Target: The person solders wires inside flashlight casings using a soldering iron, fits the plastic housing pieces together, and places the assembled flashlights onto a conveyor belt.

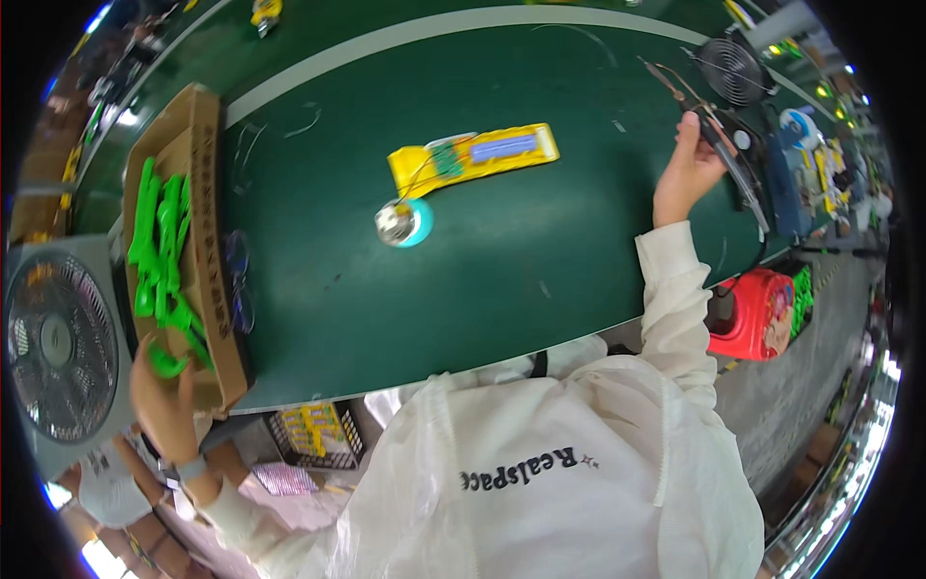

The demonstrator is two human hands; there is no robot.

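My right hand (687, 174) grips the dark handle of a soldering iron (725, 154) over the bench's right side, its tip pointing up and away from me. My left hand (162, 405) is at the near end of a long cardboard box (204, 193), fingers curled round a green plastic part (166, 362). More green plastic parts (159, 232) lie heaped in that box. Mid-bench, an open yellow casing (540, 142) holds a green circuit board (447, 160) and a blue-purple battery (503, 148). Thin wires run from it to a round silver-and-cyan piece (400, 223).
A large grey fan (60, 333) stands left of the box. Beside the box lie bluish thin loops (238, 280). A small black fan (733, 72) is at the far right corner. A red stool (757, 314) and a black basket (289, 439) of yellow parts are below the bench.
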